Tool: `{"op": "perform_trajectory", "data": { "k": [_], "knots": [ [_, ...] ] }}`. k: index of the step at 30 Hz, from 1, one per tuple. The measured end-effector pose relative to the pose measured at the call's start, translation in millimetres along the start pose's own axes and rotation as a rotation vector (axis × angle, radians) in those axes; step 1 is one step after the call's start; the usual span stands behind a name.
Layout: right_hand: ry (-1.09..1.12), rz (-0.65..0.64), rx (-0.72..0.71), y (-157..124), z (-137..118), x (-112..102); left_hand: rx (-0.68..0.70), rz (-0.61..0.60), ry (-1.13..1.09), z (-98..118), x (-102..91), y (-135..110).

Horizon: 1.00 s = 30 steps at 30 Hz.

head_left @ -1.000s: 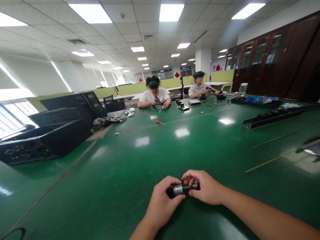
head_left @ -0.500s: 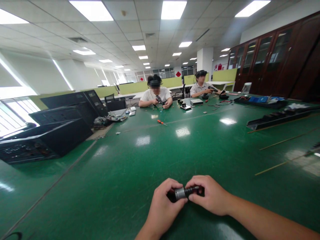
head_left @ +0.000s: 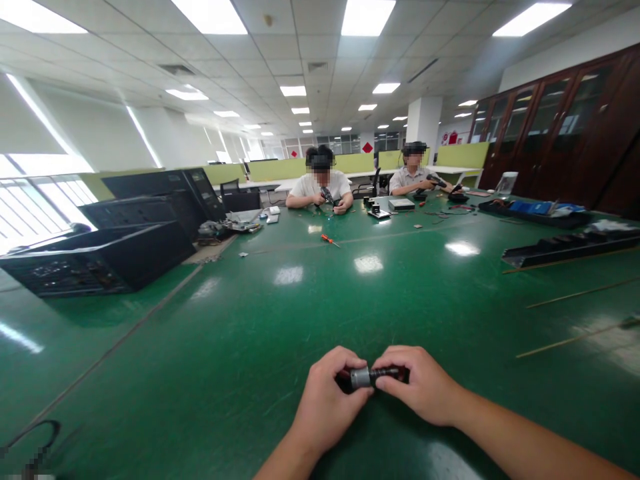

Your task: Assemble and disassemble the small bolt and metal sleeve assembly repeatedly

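Note:
A small motor-like part [head_left: 359, 379] with a silver-grey cylindrical body lies level between my hands, just above the green table [head_left: 240, 333]. My left hand [head_left: 330, 393] is closed around the body's left end. From the body's right side runs a dark, ridged, narrower section, and my right hand [head_left: 417, 387] has its thumb and fingers closed on this. Something dark red shows inside both grips, too small to make out. The outer ends of the part are hidden by my palms and fingers.
An orange-handled screwdriver [head_left: 329, 240] lies mid-table. Black metal casings [head_left: 145, 253] stand at the left, a black ridged strip [head_left: 565, 248] and a black tray [head_left: 535, 212] at the right. Across the table sit two co-workers [head_left: 320, 187], each handling a dark tool.
My view has shifted left, so the far scene appears further right. Both hands stay closed on the motor-like part, which has turned slightly and lies more level.

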State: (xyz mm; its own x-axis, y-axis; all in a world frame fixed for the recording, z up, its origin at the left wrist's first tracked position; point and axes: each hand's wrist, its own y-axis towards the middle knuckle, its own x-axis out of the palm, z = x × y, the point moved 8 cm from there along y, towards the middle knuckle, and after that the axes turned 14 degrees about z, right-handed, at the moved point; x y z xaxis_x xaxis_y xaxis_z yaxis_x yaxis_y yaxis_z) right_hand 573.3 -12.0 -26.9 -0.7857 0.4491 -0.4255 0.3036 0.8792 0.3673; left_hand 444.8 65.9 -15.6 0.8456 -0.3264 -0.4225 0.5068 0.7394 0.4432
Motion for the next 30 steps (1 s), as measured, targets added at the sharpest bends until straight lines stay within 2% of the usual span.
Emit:
{"op": "perform_trajectory", "data": {
  "k": [21,30],
  "knots": [
    [-0.015,0.032,-0.046,0.2,-3.4,-3.8,-0.02,0.017,0.003,-0.1,-2.0,-0.5],
    [-0.051,0.048,-0.019,-0.6,-1.0,-4.6,-0.049,0.013,0.014,-0.1,-1.4,-0.4]
  ]
}}
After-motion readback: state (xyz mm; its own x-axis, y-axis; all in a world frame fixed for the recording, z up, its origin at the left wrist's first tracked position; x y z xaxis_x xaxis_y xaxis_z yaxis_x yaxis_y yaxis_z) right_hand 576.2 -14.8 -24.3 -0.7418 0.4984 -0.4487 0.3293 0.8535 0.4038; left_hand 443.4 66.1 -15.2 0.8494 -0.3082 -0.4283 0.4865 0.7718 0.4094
